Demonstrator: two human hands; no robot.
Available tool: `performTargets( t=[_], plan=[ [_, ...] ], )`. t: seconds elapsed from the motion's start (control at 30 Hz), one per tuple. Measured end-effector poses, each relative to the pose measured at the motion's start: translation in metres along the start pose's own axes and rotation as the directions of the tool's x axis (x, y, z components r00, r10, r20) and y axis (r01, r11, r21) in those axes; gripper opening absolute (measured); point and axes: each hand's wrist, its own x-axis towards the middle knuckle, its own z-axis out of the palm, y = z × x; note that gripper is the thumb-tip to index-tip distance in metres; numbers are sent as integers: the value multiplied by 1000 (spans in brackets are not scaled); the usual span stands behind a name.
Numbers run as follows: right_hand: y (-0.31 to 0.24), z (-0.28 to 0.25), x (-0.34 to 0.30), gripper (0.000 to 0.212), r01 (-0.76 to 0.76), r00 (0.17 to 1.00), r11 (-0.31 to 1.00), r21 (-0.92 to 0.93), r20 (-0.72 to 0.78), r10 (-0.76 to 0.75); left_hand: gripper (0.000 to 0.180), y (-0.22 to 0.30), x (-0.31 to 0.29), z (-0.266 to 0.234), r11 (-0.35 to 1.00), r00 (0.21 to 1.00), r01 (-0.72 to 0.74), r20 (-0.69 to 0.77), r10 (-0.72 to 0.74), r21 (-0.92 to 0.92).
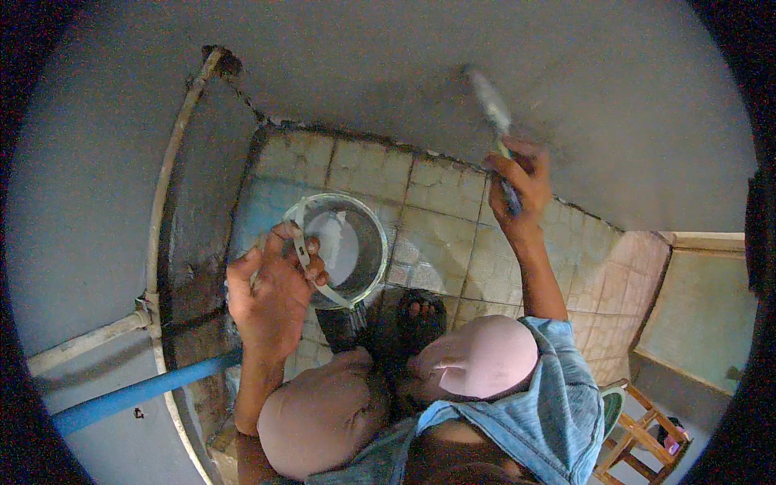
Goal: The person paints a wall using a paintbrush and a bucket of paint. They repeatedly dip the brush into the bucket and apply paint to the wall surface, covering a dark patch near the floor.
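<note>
My left hand has its fingers hooked round the pale strap handle of a round bucket, thumb held apart. Inside the bucket is whitish stuff, partly hidden by the hand and handle. Out in front, my right hand is closed round a paintbrush by its bluish handle. The brush's pale, white-smeared head is slightly blurred and points up and left, its tip at the grey wall. My bent knees stand between my arms, with the bucket just ahead of the left one.
Stained tiles cover the floor up to the wall. On the left, a pale pipe runs up the side wall and a blue pipe crosses low. A wooden stool-like frame stands at lower right, below a pale green panel.
</note>
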Motion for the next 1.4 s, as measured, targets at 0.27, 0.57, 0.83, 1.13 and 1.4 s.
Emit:
performTargets(
  t=[0.27, 0.57, 0.83, 1.13, 1.4],
  plan=[
    [46, 34, -111, 32, -783, 545, 391, 483, 232, 806, 52, 1, 2, -4, 1000, 1000, 3, 22, -3, -13],
    [88, 56, -163, 38, -241, 833, 961, -134, 480, 276, 62, -1, 4, -18, 997, 999, -5, 35, 8, -79],
    [74, -34, -87, 45, -591, 802, 785, 186, 240, 547, 61, 1, -2, -16, 993, 1000, -8, 9, 9, -120],
    [79, 2, -127, 28, -223, 955, 971, -85, 181, 236, 53, 2, 5, 3, 999, 999, 38, -35, -38, -5],
    [63, 0, -100, 36, -196, 829, 970, -146, 504, 243, 53, 0, 6, -1, 1000, 1000, 21, -14, -21, 6]
  ],
)
